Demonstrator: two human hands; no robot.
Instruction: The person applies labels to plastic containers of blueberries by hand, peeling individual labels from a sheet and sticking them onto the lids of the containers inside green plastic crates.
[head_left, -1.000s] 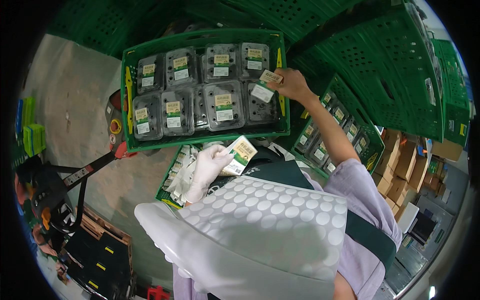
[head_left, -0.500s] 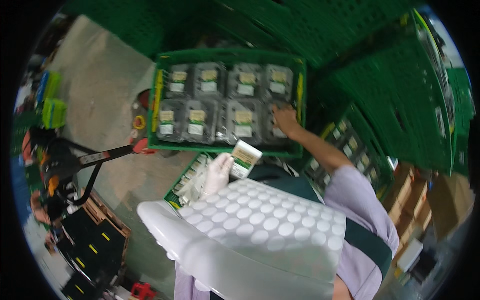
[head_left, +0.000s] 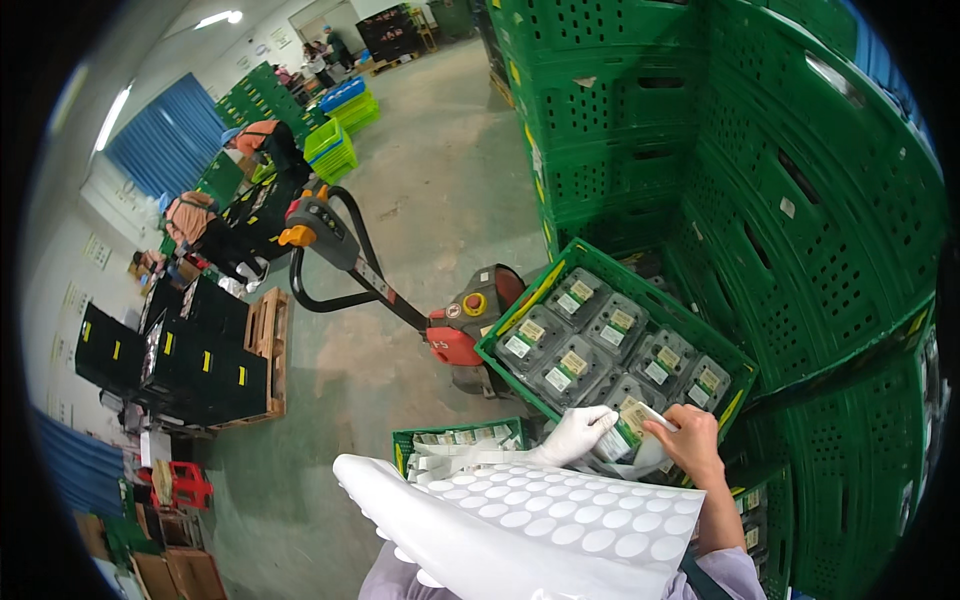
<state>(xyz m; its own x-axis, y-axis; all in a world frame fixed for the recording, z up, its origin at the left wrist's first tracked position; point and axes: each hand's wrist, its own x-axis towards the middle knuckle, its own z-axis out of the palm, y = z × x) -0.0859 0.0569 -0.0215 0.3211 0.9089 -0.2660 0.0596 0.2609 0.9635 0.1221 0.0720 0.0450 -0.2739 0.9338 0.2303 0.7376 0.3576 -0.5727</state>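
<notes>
My white-gloved left hand point(head_left: 577, 436) grips a stack of labels point(head_left: 630, 424), printed in gold, green and white. My bare right hand point(head_left: 690, 438) pinches the upper right edge of this stack, and its fingertips partly cover it. Both hands are over the near side of a green crate point(head_left: 668, 304) holding several clear plastic clamshell packs point(head_left: 568, 374). The visible packs carry similar gold, green and white labels. A white sheet of round stickers point(head_left: 545, 510) lies draped across my left forearm, hiding most of that arm.
Stacked green crates point(head_left: 610, 125) wall off the far and right sides. A red and black pallet jack point(head_left: 455, 335) stands left of the crate. Below it, a smaller green crate point(head_left: 515, 428) holds pale items. Black crates point(head_left: 210, 360) sit on a pallet; co-workers point(head_left: 200, 230) bend further off.
My right hand has left the pack in the crate and now grips the label stack alongside my left hand. The view has swung, showing more of the room at left.
</notes>
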